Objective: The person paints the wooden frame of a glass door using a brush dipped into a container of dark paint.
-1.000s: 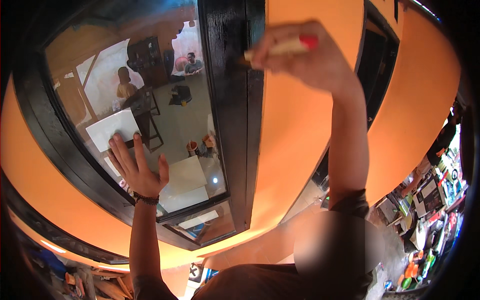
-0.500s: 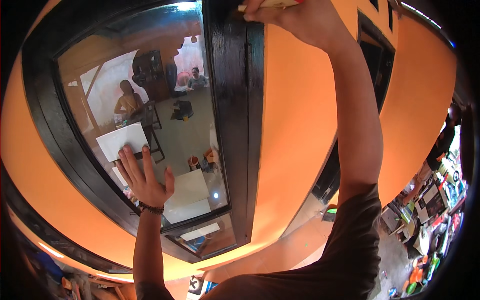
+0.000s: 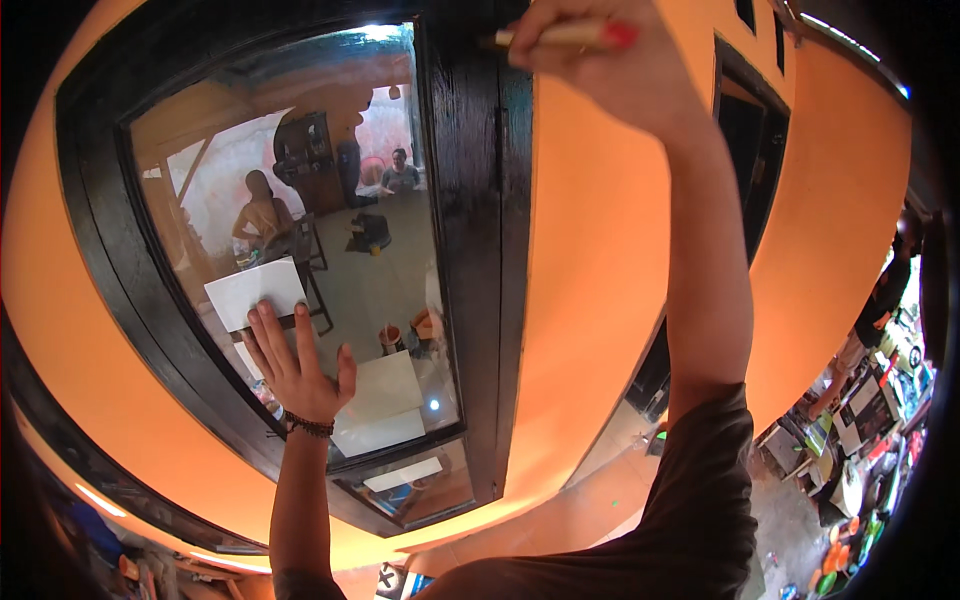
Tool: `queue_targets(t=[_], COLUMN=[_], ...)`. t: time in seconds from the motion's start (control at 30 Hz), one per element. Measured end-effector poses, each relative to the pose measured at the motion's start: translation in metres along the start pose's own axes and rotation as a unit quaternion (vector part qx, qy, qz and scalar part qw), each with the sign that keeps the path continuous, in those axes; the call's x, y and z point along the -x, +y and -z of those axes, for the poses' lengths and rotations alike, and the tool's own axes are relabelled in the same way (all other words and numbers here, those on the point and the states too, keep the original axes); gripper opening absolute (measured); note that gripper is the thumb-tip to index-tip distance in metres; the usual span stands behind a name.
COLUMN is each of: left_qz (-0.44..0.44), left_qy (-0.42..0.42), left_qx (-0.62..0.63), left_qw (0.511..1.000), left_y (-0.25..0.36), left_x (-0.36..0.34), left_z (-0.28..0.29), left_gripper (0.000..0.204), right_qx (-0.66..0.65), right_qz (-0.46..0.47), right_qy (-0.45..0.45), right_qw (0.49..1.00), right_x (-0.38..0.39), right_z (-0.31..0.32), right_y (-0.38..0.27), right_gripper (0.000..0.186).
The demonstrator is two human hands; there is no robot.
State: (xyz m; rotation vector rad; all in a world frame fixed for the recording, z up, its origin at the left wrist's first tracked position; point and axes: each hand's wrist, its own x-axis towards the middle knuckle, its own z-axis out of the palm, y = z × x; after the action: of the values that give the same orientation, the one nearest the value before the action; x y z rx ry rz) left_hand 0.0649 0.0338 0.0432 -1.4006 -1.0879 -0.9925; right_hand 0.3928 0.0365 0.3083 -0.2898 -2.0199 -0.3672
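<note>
My right hand (image 3: 612,62) is raised to the top of the view and is shut on a paintbrush (image 3: 560,36) with a pale wooden handle and a red end. Its bristle end touches the glossy black window frame (image 3: 478,200). My left hand (image 3: 297,365) lies flat with fingers spread against the window glass (image 3: 330,180), just under a white sheet of paper (image 3: 255,292) held to the pane. A dark beaded band circles my left wrist.
The orange wall (image 3: 590,280) surrounds the black window. Through the glass are two seated people, a dark cabinet and tables. A second dark opening (image 3: 755,150) lies to the right. Colourful goods and clutter (image 3: 870,430) crowd the lower right.
My right hand with the brush has shifted along the top of the black frame. The left hand has slid slightly up the glass toward the white sheet as the view tilted.
</note>
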Motion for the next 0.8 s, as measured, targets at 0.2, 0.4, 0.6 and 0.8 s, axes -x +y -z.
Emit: queue_targets(t=[0.2, 0.4, 0.6, 0.8], left_qz=[0.0, 0.013, 0.019, 0.016], left_qy=[0.004, 0.002, 0.002, 0.011], left_qx=[0.008, 0.009, 0.016, 0.013], left_qw=[1.0, 1.0, 1.0, 1.0], left_y=[0.003, -0.001, 0.003, 0.003], left_x=[-0.002, 0.002, 0.002, -0.001], left_z=[-0.004, -0.004, -0.004, -0.002], left_gripper=[0.063, 0.067, 0.067, 0.066], right_qx=[0.04, -0.085, 0.08, 0.037], right_qz=[0.108, -0.106, 0.025, -0.027], right_qy=[0.121, -0.05, 0.117, 0.054], right_qw=[0.986, 0.989, 0.99, 0.997], right_x=[-0.014, -0.022, -0.023, -0.003], right_z=[-0.02, 0.016, -0.015, -0.011], right_y=[0.033, -0.003, 0.028, 0.036], right_gripper=[0.008, 0.006, 0.006, 0.01])
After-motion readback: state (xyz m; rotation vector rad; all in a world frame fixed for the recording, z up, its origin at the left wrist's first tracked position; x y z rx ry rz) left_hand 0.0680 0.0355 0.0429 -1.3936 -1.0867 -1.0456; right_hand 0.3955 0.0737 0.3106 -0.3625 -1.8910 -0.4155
